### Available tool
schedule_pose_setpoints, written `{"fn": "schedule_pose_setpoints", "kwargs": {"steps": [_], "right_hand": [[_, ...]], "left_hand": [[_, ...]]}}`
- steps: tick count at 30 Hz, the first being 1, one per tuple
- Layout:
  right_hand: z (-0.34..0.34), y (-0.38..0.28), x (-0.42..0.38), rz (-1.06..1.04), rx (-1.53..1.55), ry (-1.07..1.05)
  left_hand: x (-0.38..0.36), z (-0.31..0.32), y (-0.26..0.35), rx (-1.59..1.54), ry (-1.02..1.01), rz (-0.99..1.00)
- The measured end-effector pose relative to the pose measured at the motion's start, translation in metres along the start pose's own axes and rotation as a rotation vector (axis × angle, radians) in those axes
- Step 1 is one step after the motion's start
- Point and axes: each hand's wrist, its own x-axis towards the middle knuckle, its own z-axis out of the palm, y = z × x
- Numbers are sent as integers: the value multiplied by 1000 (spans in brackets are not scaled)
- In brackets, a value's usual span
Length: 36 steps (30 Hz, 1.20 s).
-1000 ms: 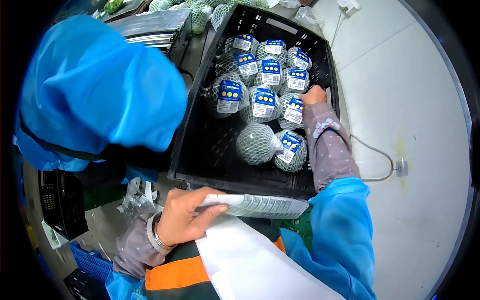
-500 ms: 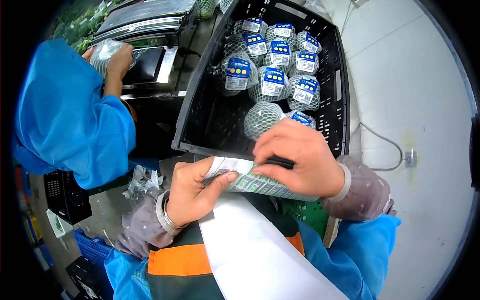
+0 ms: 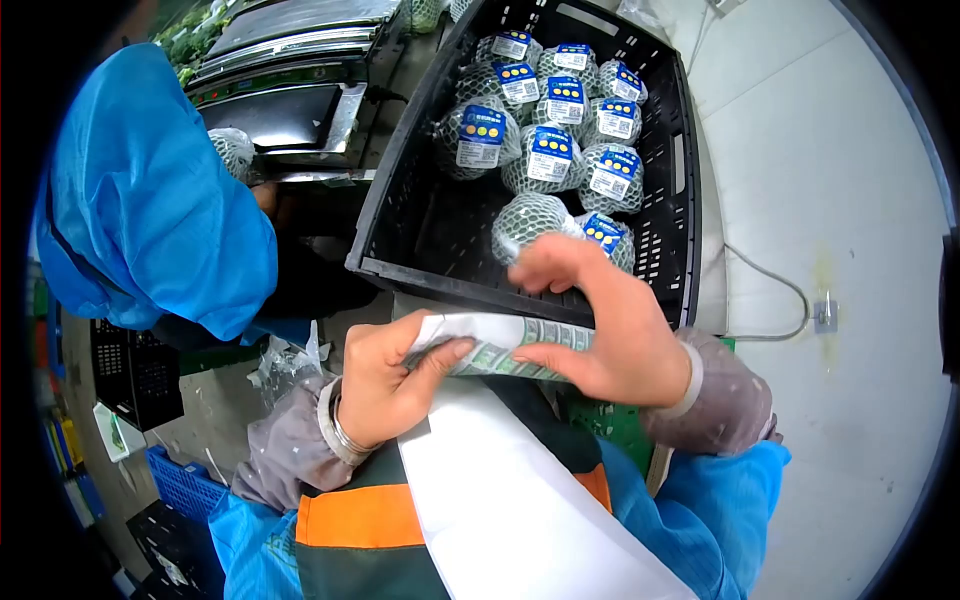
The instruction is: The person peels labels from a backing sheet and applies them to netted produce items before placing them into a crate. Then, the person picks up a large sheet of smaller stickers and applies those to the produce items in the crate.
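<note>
My left hand [image 3: 385, 385] pinches a strip of printed labels [image 3: 490, 350] between thumb and fingers, just in front of the crate. A long length of white backing paper [image 3: 530, 490] hangs below it, across the apron. The thumb of my right hand [image 3: 630, 335] rests against the strip, its fingers raised apart from the thumb and slightly blurred. Just beyond those fingers, a mesh-wrapped bundle [image 3: 532, 222] shows no blue label. Beside it, partly hidden by my right hand, sits a mesh-wrapped bundle with a blue label [image 3: 602, 233].
The black crate [image 3: 430, 278] holds several more mesh-wrapped bundles with blue-and-white labels [image 3: 550, 155]. At the left a person in a blue sleeve [image 3: 170, 200] works by a metal-topped machine [image 3: 290, 115]. Blue [image 3: 185, 480] and black crates [image 3: 135, 385] stand at lower left.
My right fingers have lifted away from the strip and opened from the thumb. The co-worker has leaned in, and their hands and the mesh bundle have shifted down.
</note>
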Motion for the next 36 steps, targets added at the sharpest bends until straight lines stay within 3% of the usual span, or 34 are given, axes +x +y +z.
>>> {"fn": "schedule_pose_setpoints", "kwargs": {"steps": [2, 6, 9, 11, 13, 15, 18, 22, 23, 25, 27, 29, 30, 32, 34, 36], "right_hand": [[0, 2, 7, 88, 204, 25], [3, 3, 10, -52, -42, 4], [-10, 10, 24, -39, 113, -76], [-38, 71, 63, 336, 526, 171], [-62, 171, 105, 564, 483, 412], [-67, 229, 130, 686, 418, 514], [-48, 336, 161, 616, -186, 586], [-46, 268, 159, 708, -621, 277], [-52, 261, 156, 721, -669, 282], [-82, 294, 151, 578, -590, 396], [-113, 355, 160, 499, -227, 649], [-126, 326, 169, 711, 312, 753], [-126, 331, 175, 705, 365, 731], [-116, 324, 192, 732, 411, 695], [-108, 319, 207, 776, 350, 666], [-103, 327, 220, 797, 304, 625]], "left_hand": [[-2, -2, 1, 28, -29, 44], [-4, 0, 3, -10, 51, -55], [-5, 6, -2, -34, 124, -83], [-9, 8, -8, -55, 163, -40], [-10, 2, 0, 17, 45, -19], [-12, 1, 1, 45, -10, -25], [-15, 3, 0, 28, 26, -51], [-15, 2, 4, 28, 57, -105], [-15, 2, 6, 45, 64, -134], [-14, 2, 10, 79, 77, -189], [-23, 5, -3, 157, 114, -83], [-13, 9, 0, 307, 121, 120], [-9, 3, 11, 254, -44, -39], [-30, 22, -34, 333, -3, -182], [-14, 12, -16, 210, -105, -138], [4, 15, 7, 347, -98, -86]]}}
